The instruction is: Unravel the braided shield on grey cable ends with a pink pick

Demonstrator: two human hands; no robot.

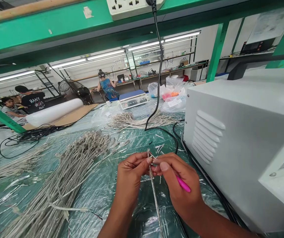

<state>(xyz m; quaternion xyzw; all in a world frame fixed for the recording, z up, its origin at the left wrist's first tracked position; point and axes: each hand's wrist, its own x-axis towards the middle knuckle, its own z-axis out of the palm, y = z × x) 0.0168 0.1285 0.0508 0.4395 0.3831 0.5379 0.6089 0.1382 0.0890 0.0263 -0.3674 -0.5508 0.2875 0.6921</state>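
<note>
My left hand [131, 173] pinches a thin silvery braided cable [155, 198] near its upper end, between thumb and fingertips. From there the cable hangs down toward the bottom edge of the view. Closed around a slim tool with a pink handle [183, 184] is my right hand [183, 180]. The tool's thin metal tip meets the cable end at the left fingertips; its exact shape is too small to make out. The fingertips of both hands almost touch and partly hide the cable end. Small white scraps [159, 148] lie just beyond them.
A large bundle of similar cables [65, 178] lies to the left, another [142, 120] farther back. At right stands a grey machine [231, 132], with black cords beside it. One black power cord [160, 66] hangs from the power strip [132, 6]. Several people sit in the background.
</note>
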